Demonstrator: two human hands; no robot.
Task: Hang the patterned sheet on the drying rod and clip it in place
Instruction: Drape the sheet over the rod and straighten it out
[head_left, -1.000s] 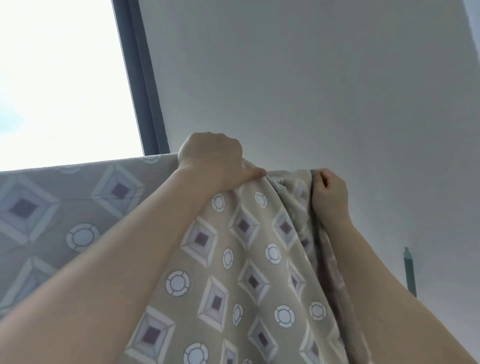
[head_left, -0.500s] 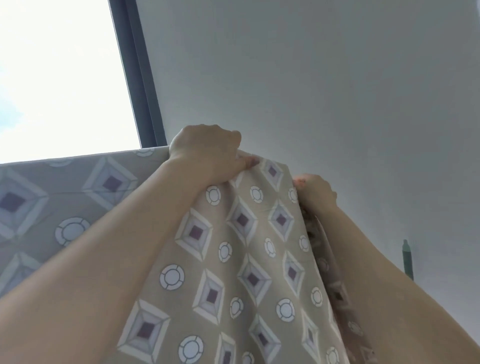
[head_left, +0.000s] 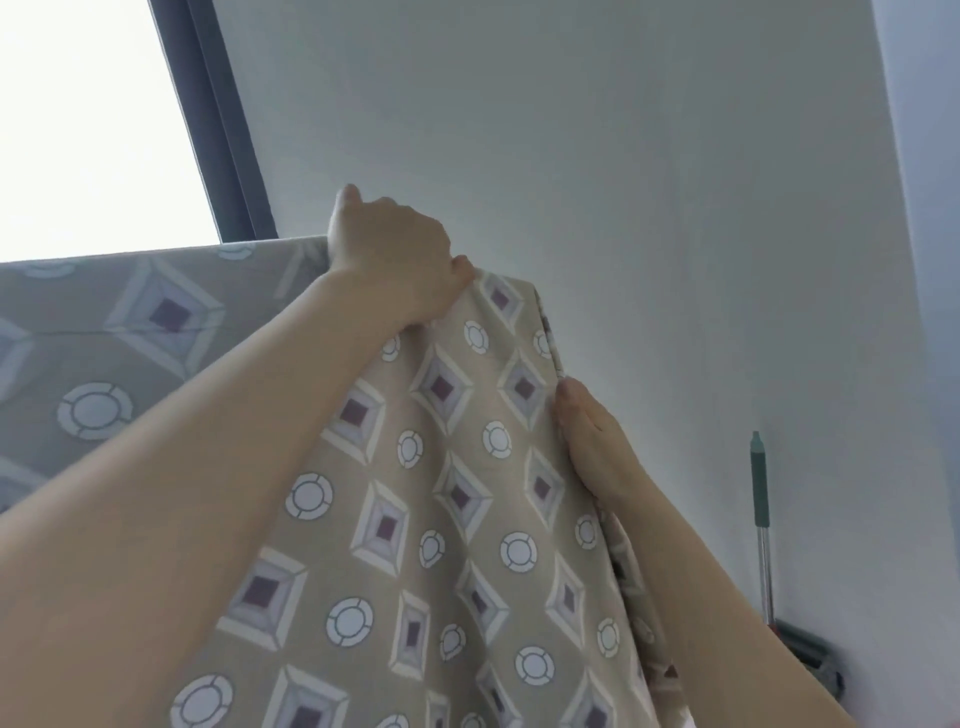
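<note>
**Obs:** Where's the cloth?

**Op:** The patterned sheet (head_left: 441, 467) fills the lower half of the frame. It drapes from a straight top line at mid-left and falls toward bottom centre. The rod is hidden under the fabric, so I judge the sheet's over it but can't see it.

**Obs:** Hands?

**Op:** My left hand (head_left: 389, 260) is at the top fold, centre frame. Its fingers are curled over the ridge w/ the thumb nipping fabric, so it's grasping the sheet. The right hand (head_left: 592, 441) sits lower, centre-right, w/ the thumb laid along the sheet's side edge. Its fingers are behind the cloth, so I can't tell if it's pinching or just pressing.

**Obs:** What's changed?

**Op:** Half a sec ago the right hand was up near the top, close to the left, clenched on bunched fabric. Now it's lower down the side edge. That bunching is gone and the edge hangs flatter. The left hand hasn't left the top.

**Obs:** Meaning?

**Op:** I read it as spreading and smoothing. The hanging looks approx done at this end, and clipping isn't started. There's no clip in view.

**Obs:** Surroundings?

**Op:** There's a bright window (head_left: 78, 130) upper left w/ a dark frame (head_left: 223, 130). A plain white wall (head_left: 571, 130) is behind. A green-handled pole (head_left: 758, 478) stands at lower right.
</note>
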